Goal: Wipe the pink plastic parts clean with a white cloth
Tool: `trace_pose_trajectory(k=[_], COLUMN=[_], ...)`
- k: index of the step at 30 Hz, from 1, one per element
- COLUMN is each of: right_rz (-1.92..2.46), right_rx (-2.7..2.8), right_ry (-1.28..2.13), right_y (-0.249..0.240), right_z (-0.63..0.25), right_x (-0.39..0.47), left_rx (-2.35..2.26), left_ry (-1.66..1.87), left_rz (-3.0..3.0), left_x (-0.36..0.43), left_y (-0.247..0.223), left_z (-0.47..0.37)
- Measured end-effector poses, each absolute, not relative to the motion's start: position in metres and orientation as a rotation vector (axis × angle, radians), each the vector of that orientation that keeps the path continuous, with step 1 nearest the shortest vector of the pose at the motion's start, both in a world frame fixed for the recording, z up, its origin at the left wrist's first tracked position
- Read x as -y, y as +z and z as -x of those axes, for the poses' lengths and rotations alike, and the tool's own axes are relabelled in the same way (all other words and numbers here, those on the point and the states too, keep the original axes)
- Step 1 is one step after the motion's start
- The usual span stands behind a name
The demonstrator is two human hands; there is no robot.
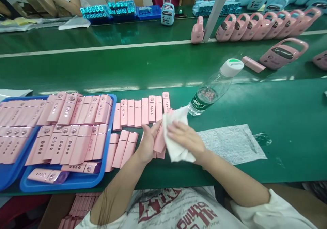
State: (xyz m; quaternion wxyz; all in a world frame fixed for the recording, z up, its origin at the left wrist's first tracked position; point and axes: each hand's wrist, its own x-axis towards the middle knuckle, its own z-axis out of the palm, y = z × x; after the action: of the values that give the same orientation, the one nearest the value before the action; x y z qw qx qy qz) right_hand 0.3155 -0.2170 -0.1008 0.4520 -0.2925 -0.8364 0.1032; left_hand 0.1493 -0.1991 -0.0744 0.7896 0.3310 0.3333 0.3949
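My left hand grips a pink stick-shaped device, whose far end is covered by a white cloth. With my right hand I press that cloth against the device; the fingers lie over it. Around my left hand, similar pink devices lie in two rows on the green table, some with a line of small buttons showing. A blue tray piled with more of them stands to the left.
Right of my hands lie a clear bottle, leaning, and a white sheet. Another blue tray is at far left. Pink handled boxes line the back right. Two people are across the table, beside blue devices.
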Motion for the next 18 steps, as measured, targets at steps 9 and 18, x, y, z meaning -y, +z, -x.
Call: trace_pose_trajectory(k=[9, 18], right_rz=[0.709, 1.162], right_rx=[2.007, 1.472], right_ry=[0.370, 0.708], right_y=[-0.100, -0.098], right_z=[-0.313, -0.325], right_x=[0.216, 0.217], left_rx=[-0.549, -0.649], left_ry=[0.865, 0.833], left_rz=[-0.606, -0.539], left_x=[0.199, 0.200], left_y=[-0.069, -0.078], left_z=[-0.148, -0.155])
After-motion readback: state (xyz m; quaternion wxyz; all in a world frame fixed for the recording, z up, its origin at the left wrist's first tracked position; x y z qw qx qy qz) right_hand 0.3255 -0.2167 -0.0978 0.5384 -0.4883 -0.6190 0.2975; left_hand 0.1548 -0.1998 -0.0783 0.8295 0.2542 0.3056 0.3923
